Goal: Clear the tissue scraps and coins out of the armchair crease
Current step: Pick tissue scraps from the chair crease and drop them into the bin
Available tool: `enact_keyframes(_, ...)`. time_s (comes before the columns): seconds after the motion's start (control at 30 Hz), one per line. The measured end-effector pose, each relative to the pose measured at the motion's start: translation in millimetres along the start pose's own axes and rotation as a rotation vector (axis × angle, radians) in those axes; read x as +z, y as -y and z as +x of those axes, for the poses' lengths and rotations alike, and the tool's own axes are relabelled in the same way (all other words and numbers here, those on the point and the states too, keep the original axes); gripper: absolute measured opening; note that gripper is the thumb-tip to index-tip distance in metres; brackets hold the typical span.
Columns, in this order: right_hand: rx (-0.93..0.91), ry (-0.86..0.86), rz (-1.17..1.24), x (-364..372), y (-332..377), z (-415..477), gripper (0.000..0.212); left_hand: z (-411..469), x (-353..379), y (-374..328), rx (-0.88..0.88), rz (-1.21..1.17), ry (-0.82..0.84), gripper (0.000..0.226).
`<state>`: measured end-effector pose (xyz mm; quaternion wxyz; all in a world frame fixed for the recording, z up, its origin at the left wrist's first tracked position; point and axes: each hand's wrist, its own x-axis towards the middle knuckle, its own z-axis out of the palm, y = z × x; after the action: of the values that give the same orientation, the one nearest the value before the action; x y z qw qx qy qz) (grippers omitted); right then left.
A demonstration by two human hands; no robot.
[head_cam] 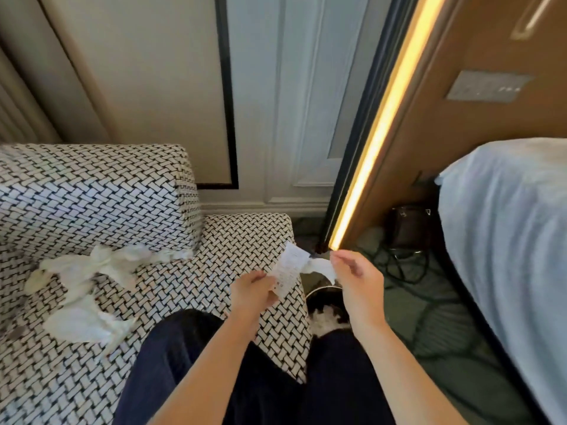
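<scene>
Tissue scraps [89,271], white, crumpled and twisted into strands, lie strewn over the seat of a black-and-white basket-weave armchair [76,194] at nine o'clock. One strand reaches toward the crease below the backrest. At centre, the left hand [254,289] pinches the lower edge of a thin printed paper slip [288,266] between thumb and curled fingers. The right hand [357,280], at three o'clock from it, pinches the slip's crumpled white far end. Both hold the slip above a dark round bin [316,292] just beside the chair, with white scraps visible inside.
</scene>
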<state>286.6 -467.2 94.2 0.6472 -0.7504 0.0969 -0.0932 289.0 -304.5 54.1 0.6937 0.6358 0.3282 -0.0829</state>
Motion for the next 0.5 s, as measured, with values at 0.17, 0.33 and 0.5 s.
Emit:
enact_keyframes(0.17,0.210,-0.154,0.066,-52,-28,5,0.010,5,47,25,-0.063,0.094,0.035,0.014)
enact_keyframes(0.33,0.373,-0.225,0.192,-88,-48,8,0.010,5,83,35,-0.121,0.119,0.073,0.010)
enact_keyframes(0.5,0.467,-0.271,0.318,-106,-56,10,0.010,-4,111,25,-0.266,0.143,0.207,0.024)
